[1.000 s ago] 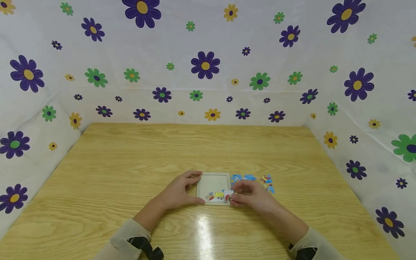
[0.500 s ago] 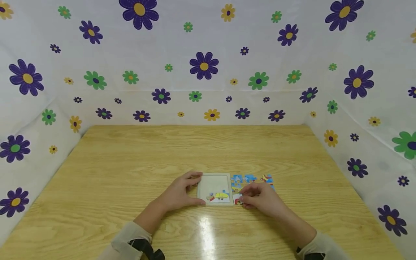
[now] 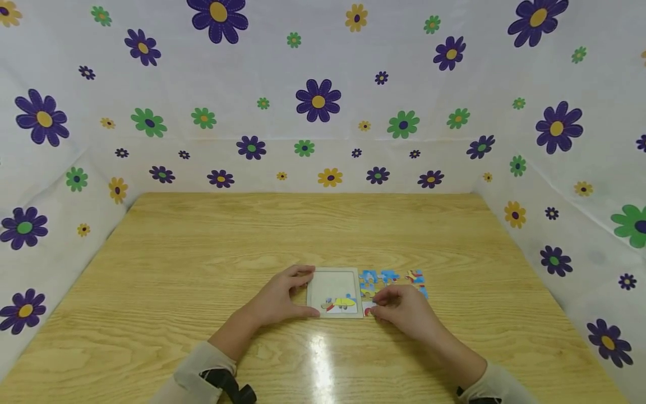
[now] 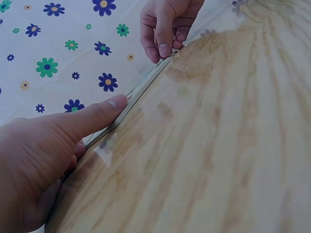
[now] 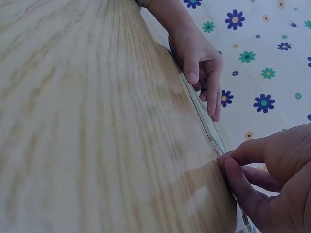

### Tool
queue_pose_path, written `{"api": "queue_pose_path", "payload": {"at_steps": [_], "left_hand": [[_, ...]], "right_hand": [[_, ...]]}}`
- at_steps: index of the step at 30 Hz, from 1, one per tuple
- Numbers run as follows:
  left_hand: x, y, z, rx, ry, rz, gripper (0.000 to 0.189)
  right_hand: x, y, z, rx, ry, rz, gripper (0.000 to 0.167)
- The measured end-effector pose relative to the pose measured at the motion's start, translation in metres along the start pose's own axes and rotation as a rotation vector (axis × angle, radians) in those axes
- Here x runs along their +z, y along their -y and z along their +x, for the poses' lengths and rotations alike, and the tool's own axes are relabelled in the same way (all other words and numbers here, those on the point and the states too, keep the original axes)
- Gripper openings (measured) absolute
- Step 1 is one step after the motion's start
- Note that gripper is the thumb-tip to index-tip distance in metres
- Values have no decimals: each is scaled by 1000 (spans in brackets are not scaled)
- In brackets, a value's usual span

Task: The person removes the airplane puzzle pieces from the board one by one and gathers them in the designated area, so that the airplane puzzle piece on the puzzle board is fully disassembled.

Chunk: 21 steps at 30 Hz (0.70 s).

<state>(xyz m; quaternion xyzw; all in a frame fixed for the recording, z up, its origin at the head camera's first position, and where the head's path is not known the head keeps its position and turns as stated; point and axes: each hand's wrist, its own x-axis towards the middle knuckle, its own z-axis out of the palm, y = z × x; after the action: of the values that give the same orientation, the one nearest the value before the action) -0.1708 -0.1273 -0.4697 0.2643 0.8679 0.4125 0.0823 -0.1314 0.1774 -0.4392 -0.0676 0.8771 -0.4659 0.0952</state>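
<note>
A square puzzle board with a pale raised rim lies near the front of the table. My left hand holds its left side, thumb at the near corner and fingers at the far one. Joined pieces with a yellow picture lie along the board's near edge inside the rim. Just right of the board, my right hand pinches a white puzzle piece with a red mark between thumb and fingers, low at the table. In the right wrist view those fingertips meet, and the piece is mostly hidden.
Several blue and yellow puzzle pieces lie right of the board, some partly behind my right hand. The wooden table is bordered by a flowered cloth at the back and both sides.
My right hand has carried the white and red piece rightward, from over the board's near right corner to the table beside it. The left hand keeps its place on the board.
</note>
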Motion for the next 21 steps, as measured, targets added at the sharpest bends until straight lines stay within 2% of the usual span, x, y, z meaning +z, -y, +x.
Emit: {"api": "queue_pose_path", "payload": {"at_steps": [4,9,11,13,16,21], "left_hand": [[0,-1,0,2,5,-5,89],[0,-1,-1,-1,7,-7,89],[0,0,-1,-2,7,-15,89],[0,0,-1,1,10,-17,89],[1,0,-1,11,11,-13,89],[1,0,0,6,-6,-11,89]], "right_hand": [[-2,-2,1,-5,37,59,20],[1,4,3,22,-12,28,24],[3,7,4,19,2,57,28],[7,9,5,-3,41,110,32],[13,13,7,-38,142,207,40],[26,19,13,-89,244,221,42]]}}
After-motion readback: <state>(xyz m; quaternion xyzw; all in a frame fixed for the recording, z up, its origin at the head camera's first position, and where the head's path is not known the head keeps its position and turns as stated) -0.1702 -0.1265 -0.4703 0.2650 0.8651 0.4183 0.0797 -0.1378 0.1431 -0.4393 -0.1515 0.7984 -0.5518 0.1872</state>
